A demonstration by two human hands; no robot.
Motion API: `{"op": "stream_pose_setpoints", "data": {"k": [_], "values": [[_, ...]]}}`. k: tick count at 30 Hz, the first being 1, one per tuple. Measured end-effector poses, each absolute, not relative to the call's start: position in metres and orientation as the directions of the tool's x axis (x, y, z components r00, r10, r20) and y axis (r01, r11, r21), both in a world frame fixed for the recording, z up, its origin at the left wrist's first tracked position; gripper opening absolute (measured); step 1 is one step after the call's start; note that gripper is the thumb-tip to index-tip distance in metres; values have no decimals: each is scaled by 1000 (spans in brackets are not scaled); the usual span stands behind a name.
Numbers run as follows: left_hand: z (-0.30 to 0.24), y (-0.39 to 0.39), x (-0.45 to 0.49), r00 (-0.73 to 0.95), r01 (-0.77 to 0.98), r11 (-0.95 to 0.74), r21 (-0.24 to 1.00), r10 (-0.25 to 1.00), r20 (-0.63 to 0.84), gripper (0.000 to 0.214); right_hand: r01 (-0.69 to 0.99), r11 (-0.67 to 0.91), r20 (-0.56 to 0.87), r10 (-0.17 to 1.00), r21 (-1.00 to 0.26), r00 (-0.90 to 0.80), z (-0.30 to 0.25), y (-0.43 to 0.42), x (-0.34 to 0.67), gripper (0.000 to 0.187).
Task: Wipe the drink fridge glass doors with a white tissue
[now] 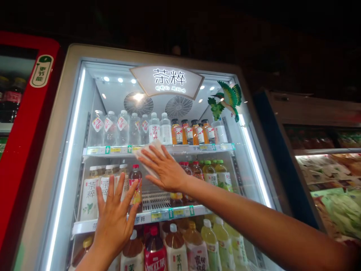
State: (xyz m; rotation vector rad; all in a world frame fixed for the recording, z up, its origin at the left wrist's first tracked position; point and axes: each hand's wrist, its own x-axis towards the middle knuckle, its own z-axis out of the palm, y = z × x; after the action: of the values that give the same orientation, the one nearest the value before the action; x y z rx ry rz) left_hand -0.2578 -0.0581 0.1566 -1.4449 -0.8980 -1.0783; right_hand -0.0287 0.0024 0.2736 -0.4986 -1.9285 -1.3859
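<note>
A lit drinks fridge stands before me with its glass door (248, 165) shut. My right hand (165, 169) reaches across and presses a white cloth (146, 152) flat against the glass at the height of the upper shelf, fingers stretched out. Lower down and to the left, my left hand (114, 216) lies flat on the glass with its fingers spread, holding nothing. Behind the glass stand rows of bottles: clear water bottles (121, 128) and orange drinks (191, 131) on the top shelf, pale tea bottles (90, 192) on the middle one, larger bottles (175, 248) at the bottom.
A red fridge (25, 131) stands close on the left. To the right is an open chilled case (332, 177) with packaged goods. A bird sticker (228, 99) sits at the door's upper right. The surroundings above are dark.
</note>
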Motion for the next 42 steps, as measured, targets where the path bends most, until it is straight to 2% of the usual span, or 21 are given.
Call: {"op": "stream_pose_setpoints", "data": {"k": [1,4,6,7,11,14,16,17,20,22,23,24,28,31,33,34,37,39,40,42], "values": [[163,-58,-255,320,937,-138,-321,-31,947,70,713,356,778,-68,604,-625,289,10,-11,67],[184,-57,-245,337,931,-127,-341,-52,940,69,872,373,940,-5,317,-340,326,27,29,65],[196,-56,-237,343,927,-135,-349,-65,937,68,899,372,968,5,232,-252,328,29,32,66],[200,-55,-233,345,925,-142,-352,-71,936,68,890,368,957,-6,271,-289,320,26,27,69],[208,-51,-211,358,912,-180,-369,-92,929,69,700,333,758,-73,632,-649,265,3,3,77],[208,-45,-190,372,900,-205,-384,-94,923,70,618,310,665,-64,722,-744,249,0,25,75],[206,-41,-175,376,898,-211,-386,-87,922,70,683,293,720,-28,669,-693,258,13,64,75],[205,-39,-167,381,897,-210,-390,-86,921,70,746,285,780,-11,602,-625,265,22,88,75],[200,-34,-143,399,890,-201,-410,-94,912,70,920,270,955,5,285,-297,277,50,154,75],[196,-30,-126,408,885,-198,-421,-104,907,69,954,270,991,-11,134,-136,268,60,176,75],[194,-28,-116,412,883,-197,-425,-106,905,69,953,273,991,-18,131,-131,257,61,179,76],[193,-25,-106,418,881,-198,-431,-106,902,69,942,278,982,-19,185,-187,244,58,177,79],[192,-16,-57,454,853,-226,-471,-126,882,68,763,324,802,21,559,-596,194,33,164,90],[196,-13,-23,470,827,-267,-494,-152,869,68,667,348,704,27,659,-710,194,29,184,85],[198,-12,-5,473,819,-284,-498,-157,867,67,690,357,729,37,629,-684,213,39,215,84],[199,-12,1,473,818,-287,-498,-156,867,66,738,359,778,51,571,-626,225,46,233,84],[195,-8,15,478,823,-271,-498,-142,867,65,897,352,943,92,269,-319,245,67,280,79],[190,-2,21,489,825,-244,-510,-143,860,66,923,352,978,82,153,-193,236,73,293,78],[187,1,23,499,823,-227,-520,-149,854,66,916,361,976,66,172,-209,224,73,294,80],[181,8,28,526,812,-193,-550,-164,834,66,863,388,929,43,323,-367,192,68,289,89]]}}
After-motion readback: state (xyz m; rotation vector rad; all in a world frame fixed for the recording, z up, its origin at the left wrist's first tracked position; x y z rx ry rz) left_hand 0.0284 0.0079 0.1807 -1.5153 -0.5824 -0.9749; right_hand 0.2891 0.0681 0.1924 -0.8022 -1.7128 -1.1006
